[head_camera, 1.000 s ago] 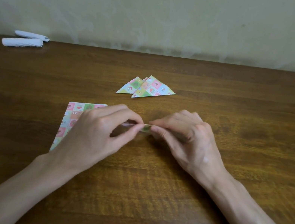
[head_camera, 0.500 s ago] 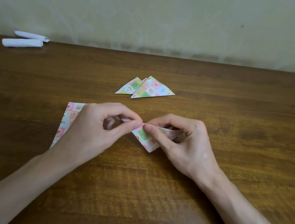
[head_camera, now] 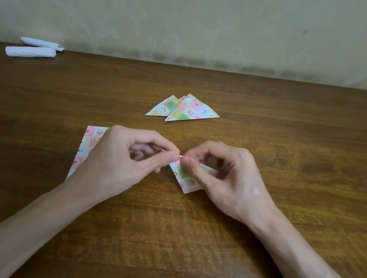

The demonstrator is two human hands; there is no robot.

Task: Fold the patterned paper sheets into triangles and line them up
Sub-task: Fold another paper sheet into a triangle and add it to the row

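Dark wooden table (head_camera: 295, 163) against a pale, scuffed wall (head_camera: 198, 19): a person works a folded paper piece (head_camera: 187, 176), printed in pink, green and white squares, between both hands at mid-table. The left hand (head_camera: 124, 160) and right hand (head_camera: 226, 180) meet fingertip to fingertip, each with thumb and forefinger closed in a pinch on the piece's upper corner and the other fingers curled in behind. From that corner the piece slants down and to the right, held just above the wood, its lower point near the heel of the right thumb. Most of it lies on the right hand's side, so that hand looks better placed to carry it. Two finished triangles (head_camera: 184, 109) lie overlapped farther up the table, beyond the hands and a little right of centre, long edges running from lower left to upper right. The move ahead appears to be away from the body, to set this piece beside them. A flat patterned sheet (head_camera: 89, 144) waits partly under the left hand. Two white paper rolls (head_camera: 34, 50) sit far left near the wall.
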